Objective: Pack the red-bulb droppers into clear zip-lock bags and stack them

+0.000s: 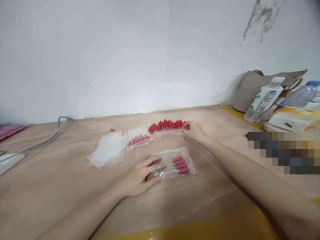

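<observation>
A clear zip bag (186, 154) lies flat in front of me with several red-bulbed droppers (180, 163) inside. My left hand (143, 173) rests on the bag's left end, fingers spread. Behind it, a row of loose droppers (165, 124) lies side by side, red bulbs toward the wall and thin clear stems toward me. At the right end of that row, my right hand (193, 131) pinches a dropper by its red bulb. Left of the row is a stack of filled zip bags (138, 141) with red bulbs showing. Flat translucent bags (107, 150) overlap beside it.
A grey cable (51, 138) runs along the left of the brown-covered table (75, 193). At the right stand a beige bag (252, 90), a white-capped bottle (266, 100), a blue-capped bottle (302, 95) and a tissue pack (287, 120). The wall rises behind.
</observation>
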{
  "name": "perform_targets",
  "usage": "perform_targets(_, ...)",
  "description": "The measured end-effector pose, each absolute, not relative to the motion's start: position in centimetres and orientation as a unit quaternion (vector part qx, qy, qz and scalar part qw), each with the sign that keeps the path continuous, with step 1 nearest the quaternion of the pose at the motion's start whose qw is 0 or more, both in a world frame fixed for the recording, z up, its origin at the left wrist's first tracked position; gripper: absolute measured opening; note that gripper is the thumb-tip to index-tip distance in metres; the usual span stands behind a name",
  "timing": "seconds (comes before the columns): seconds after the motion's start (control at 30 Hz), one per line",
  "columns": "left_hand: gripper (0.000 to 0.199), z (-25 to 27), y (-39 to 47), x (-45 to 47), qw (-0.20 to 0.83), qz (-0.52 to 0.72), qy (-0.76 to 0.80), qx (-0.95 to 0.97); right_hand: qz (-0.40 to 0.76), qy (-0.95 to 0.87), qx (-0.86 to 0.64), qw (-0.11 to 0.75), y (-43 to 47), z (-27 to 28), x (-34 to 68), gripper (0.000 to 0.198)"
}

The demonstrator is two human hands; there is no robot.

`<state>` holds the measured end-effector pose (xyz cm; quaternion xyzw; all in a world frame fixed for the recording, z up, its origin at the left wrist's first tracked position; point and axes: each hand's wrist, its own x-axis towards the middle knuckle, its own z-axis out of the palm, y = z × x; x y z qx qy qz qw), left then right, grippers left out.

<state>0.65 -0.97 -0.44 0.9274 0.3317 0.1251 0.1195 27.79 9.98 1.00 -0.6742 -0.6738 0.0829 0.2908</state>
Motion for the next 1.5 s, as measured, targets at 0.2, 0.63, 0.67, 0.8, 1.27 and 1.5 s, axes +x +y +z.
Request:
perform_targets(0.2, 0.040, -0.6, -1.0, 0.6, 0.116, 0.129, 0.329, 0.928, 0.078, -0.630, -0.734, 0.242, 14.2, 1.1, 25.2, 0.010)
perform_targets(0.63, 0.041, -0.6, -1.1, 0.6, 0.114, 0.131, 0.324, 0.930, 0.199, -0.619, -0.675, 0.348, 10.3, 3.0, 27.5, 0.028)
perform_targets(0.67, 0.042, -0.6, -1.1, 0.6, 0.114, 0.131, 0.327, 0.929, 0.247, -0.613, -0.635, 0.399, 9.2, 2.7, 28.2, 0.029)
perform_targets(0.8, 0.046, -0.4, -1.2, 0.7, 0.119, 0.127, 0.339, 0.924, 0.375, -0.537, -0.514, 0.554, 5.1, 0.8, 30.6, 0.045)
perform_targets(1.27, 0.045, -0.3, -1.1, 0.8, 0.122, 0.119, 0.337, 0.926, 0.497, -0.456, -0.455, 0.581, 1.7, -2.8, 28.1, 0.058)
perform_targets(1.5, 0.045, -0.5, -1.0, 0.8, 0.126, 0.120, 0.340, 0.924, 0.531, -0.441, -0.432, 0.580, 1.4, -2.8, 28.6, 0.046)
